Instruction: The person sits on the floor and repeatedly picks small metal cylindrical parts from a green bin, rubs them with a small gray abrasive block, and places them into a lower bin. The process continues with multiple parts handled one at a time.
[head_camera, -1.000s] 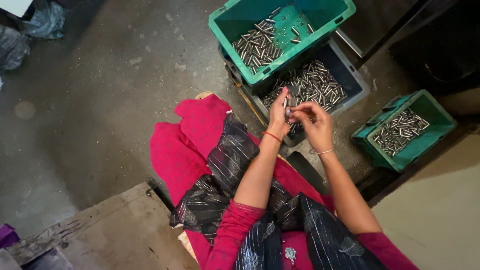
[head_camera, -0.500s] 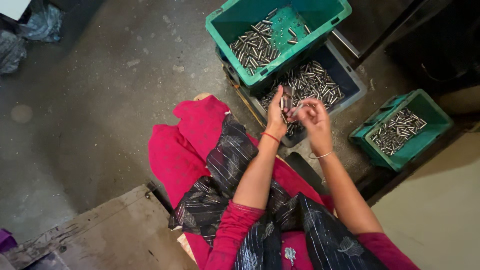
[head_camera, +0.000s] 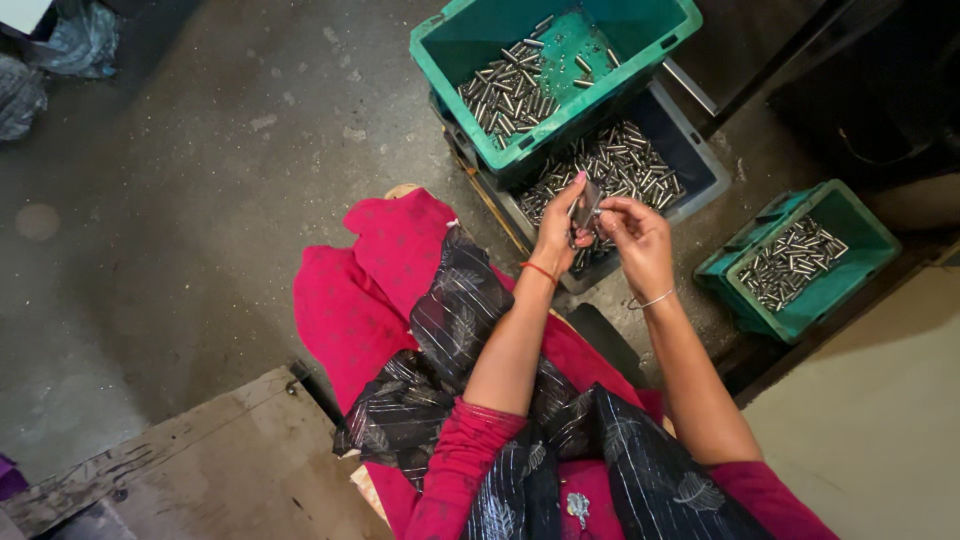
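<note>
My left hand (head_camera: 558, 228) and my right hand (head_camera: 637, 238) are raised together over my lap, both pinching a small grey metal piece (head_camera: 586, 202) between the fingertips. Just beyond them lies a grey-blue crate (head_camera: 704, 162) filled with short silver metal pins. A green crate (head_camera: 450, 62) rests partly on top of it, with several pins heaped at its left side. A thin red thread circles my left wrist and a thin bangle my right wrist.
A smaller green crate (head_camera: 836, 285) with pins sits to the right on the floor. A wooden board (head_camera: 200, 460) lies at lower left. My lap is covered by pink cloth (head_camera: 350, 300) and a black patterned scarf (head_camera: 450, 320). Crumpled plastic bags (head_camera: 60, 50) lie at top left on the concrete floor.
Both hands stayed together over the grey-blue crate, shifting only slightly; the fingers keep working the small metal piece.
</note>
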